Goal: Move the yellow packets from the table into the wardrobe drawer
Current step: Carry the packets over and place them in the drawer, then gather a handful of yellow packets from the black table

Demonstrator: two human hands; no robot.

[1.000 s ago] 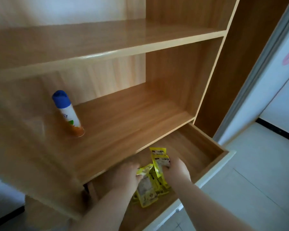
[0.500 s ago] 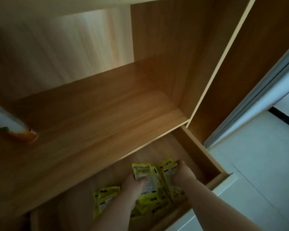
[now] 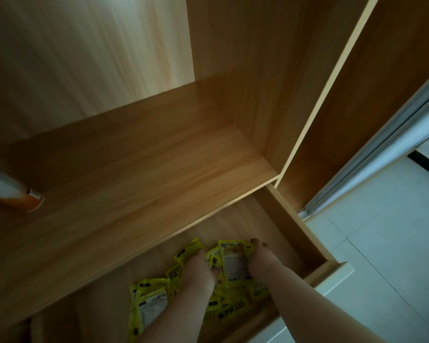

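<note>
Yellow plastic packets (image 3: pixel 233 263) heaped in open wooden wardrobe drawer (image 3: pixel 300 233), lower centre of frame. Left hand (image 3: pixel 198 271) and right hand (image 3: pixel 258 256) both down among packets, fingers curled round one upright packet between them. Spray can with orange base (image 3: pixel 13 194) at left edge, on wooden shelf (image 3: pixel 146 174) above drawer.

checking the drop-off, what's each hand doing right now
Left hand: down among the yellow packets in the drawer; grip cannot be told.
Right hand: fingers on the upright packet's edge; grip cannot be told.
</note>
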